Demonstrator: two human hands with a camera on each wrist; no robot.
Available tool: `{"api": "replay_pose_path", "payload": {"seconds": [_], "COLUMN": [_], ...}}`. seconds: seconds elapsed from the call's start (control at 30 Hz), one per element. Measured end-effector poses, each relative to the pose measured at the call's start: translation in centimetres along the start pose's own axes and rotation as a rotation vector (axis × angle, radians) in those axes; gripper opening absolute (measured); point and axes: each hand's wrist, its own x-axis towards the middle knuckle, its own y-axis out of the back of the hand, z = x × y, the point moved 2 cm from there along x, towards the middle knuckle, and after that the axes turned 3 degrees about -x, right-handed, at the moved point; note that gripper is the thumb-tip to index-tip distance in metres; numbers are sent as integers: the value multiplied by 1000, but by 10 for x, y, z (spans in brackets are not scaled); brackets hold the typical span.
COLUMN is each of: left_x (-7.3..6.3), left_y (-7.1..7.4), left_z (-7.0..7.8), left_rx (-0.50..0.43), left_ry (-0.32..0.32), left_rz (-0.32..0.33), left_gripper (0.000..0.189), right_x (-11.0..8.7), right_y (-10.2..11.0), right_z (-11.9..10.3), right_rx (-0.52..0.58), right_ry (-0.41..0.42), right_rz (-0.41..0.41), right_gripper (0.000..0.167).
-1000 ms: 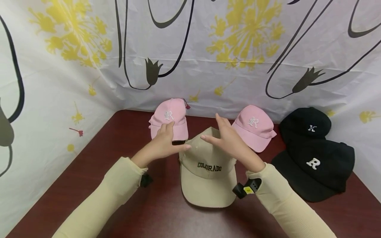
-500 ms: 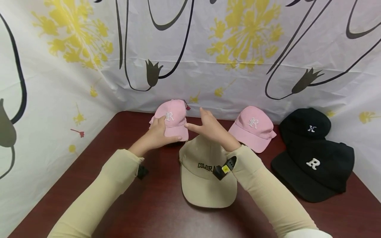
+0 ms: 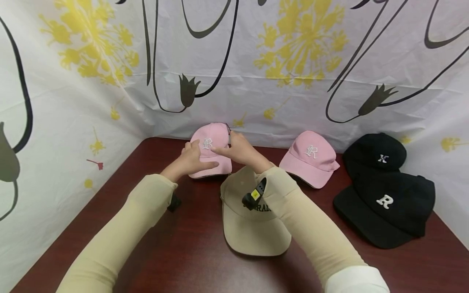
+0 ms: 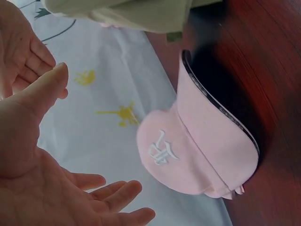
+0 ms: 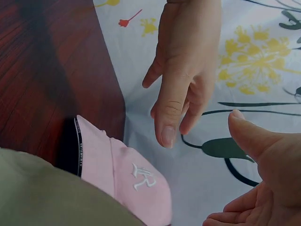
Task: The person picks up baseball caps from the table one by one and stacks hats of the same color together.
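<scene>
As my left hand (image 3: 188, 161) and right hand (image 3: 243, 150) hover unclenched, holding nothing, the pink cap (image 3: 212, 139) before them sits toward the back of the surface (image 3: 190, 248), beyond the tan cap (image 3: 253, 230); lowering my right sleeve (image 3: 298, 215) could, I think, knock that tan cap askew.

Head cam was pretty bright and even, with the white cloth (image 3: 238, 101) close to washed out around 9 o'clock. Light looked like it came from above: hazy glare sat on the worktop (image 3: 238, 276) at 6 o'clock, plus a thin soft shadow under the beige cap (image 3: 256, 236). Both wrist cams were dimmer and cooler. In the left one, the pink cap (image 4: 202, 136) had a near-black shadow by its brim at 2 o'clock, and the beige cap at 12 was kinda blurry.
</scene>
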Motion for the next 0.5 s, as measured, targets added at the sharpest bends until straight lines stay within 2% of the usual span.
{"api": "replay_pose_path", "payload": {"seconds": [0.1,0.17,0.33,0.5], "left_x": [2,4,9,16], "left_y": [0,1,1,1], "left_z": [-5,-7,-19,-30], "left_rx": [6,0,-37,-32], "left_ry": [10,14,-12,18], "left_rz": [10,19,28,9], "left_gripper": [100,99,90,89], "right_x": [7,11,19,25], "right_y": [-6,-8,-12,-14], "right_z": [1,2,5,1], "right_rx": [18,14,-21,-57], "right_ry": [43,36,-49,-123], "right_rz": [17,9,-57,-81], "right_gripper": [56,53,57,67]}}
